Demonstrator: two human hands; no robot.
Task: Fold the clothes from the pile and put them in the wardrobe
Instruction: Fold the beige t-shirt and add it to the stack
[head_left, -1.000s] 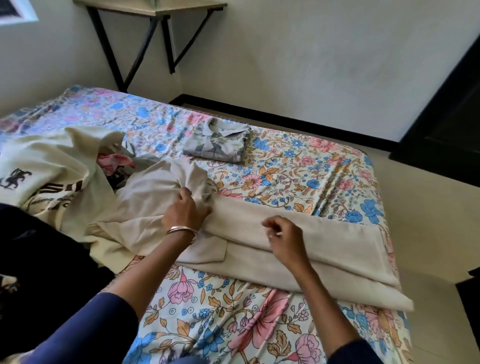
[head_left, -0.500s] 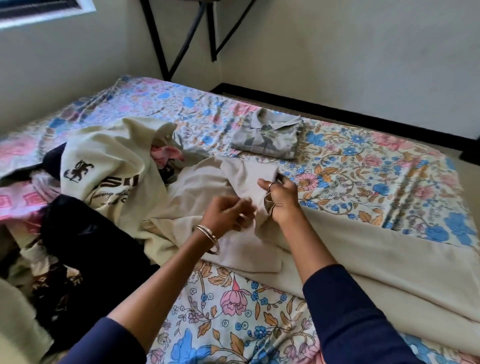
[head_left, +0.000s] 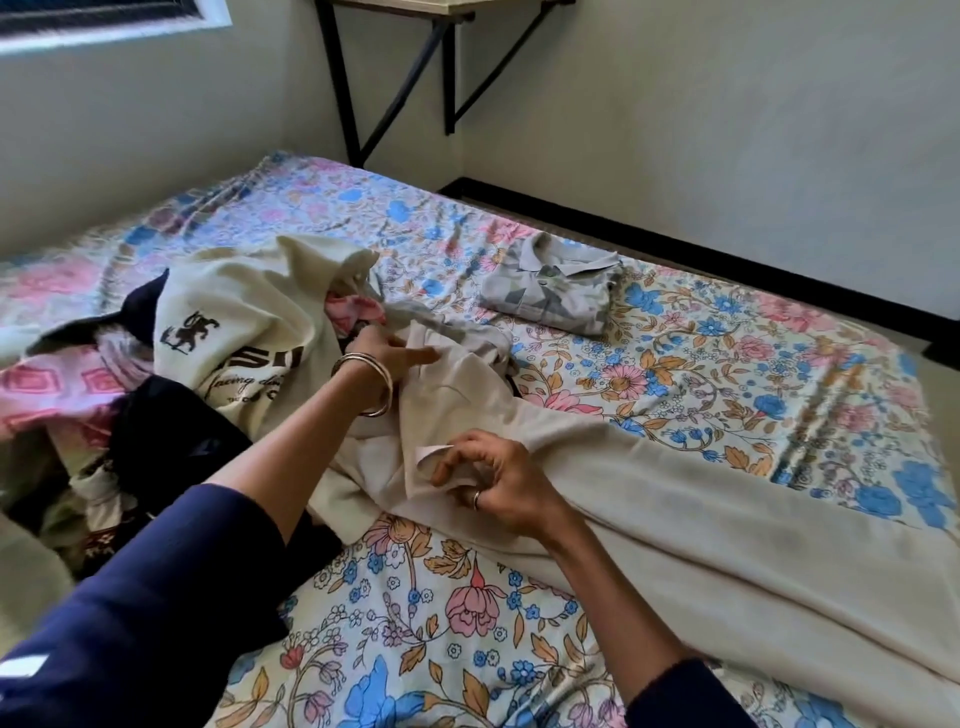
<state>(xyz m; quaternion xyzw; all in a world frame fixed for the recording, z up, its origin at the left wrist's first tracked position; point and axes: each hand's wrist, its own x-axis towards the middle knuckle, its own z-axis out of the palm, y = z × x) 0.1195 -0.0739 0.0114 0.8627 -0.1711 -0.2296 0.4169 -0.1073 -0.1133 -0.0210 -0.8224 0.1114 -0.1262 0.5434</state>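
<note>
Beige trousers (head_left: 649, 499) lie across the floral bed sheet (head_left: 675, 374), legs running to the lower right. My left hand (head_left: 384, 358) holds the far edge of their waist end, index finger stretched along the cloth. My right hand (head_left: 498, 483) pinches the near edge of the waist, next to a small turned-up flap. The pile lies to the left: a cream sweatshirt with a horse print (head_left: 234, 322), a pink garment (head_left: 353, 312) and dark clothes (head_left: 171, 436). A folded grey collared shirt (head_left: 556, 301) sits further back on the bed.
A wall shelf on black brackets (head_left: 447, 78) hangs above the bed's far corner. A window (head_left: 104, 21) is at the upper left. The bed's right edge drops to bare floor (head_left: 935, 332). No wardrobe is in view.
My right hand has come back from the far waist corner to the near edge. My left hand has reached further back along the waist. The view has shifted left.
</note>
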